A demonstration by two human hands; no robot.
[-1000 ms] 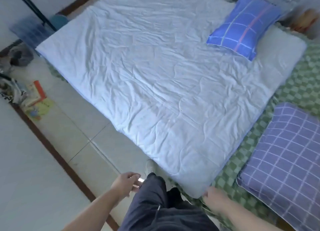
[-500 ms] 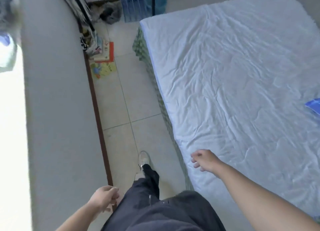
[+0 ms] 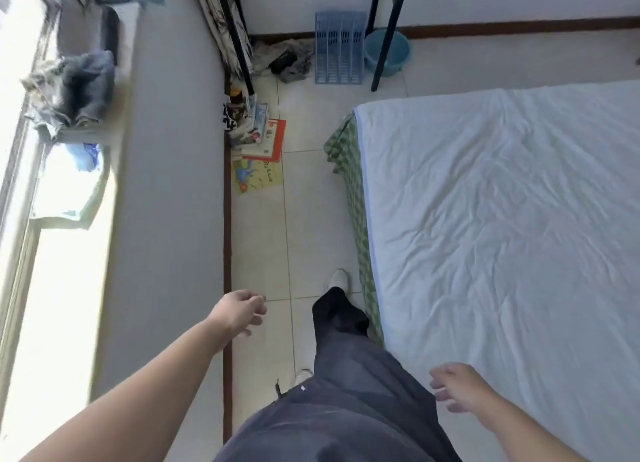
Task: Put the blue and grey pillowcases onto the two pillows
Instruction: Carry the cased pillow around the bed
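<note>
No pillow or pillowcase shows in the head view now. My left hand hangs over the tiled floor beside the wall, fingers loosely curled and holding nothing. My right hand hangs near the bed's left edge, over the pale blue quilt, fingers relaxed and empty. I stand in the aisle between wall and bed, one dark-trousered leg and white shoe stepping forward.
A green checked sheet hangs down the bed's side. Books lie on the floor by the wall. A blue rack, a teal basin and black frame legs stand at the far wall. Clothes lie on the windowsill.
My view has swung left, away from the two cased pillows, which have left the frame. Both hands have swung as I walk along the bed's side; they hold nothing throughout.
</note>
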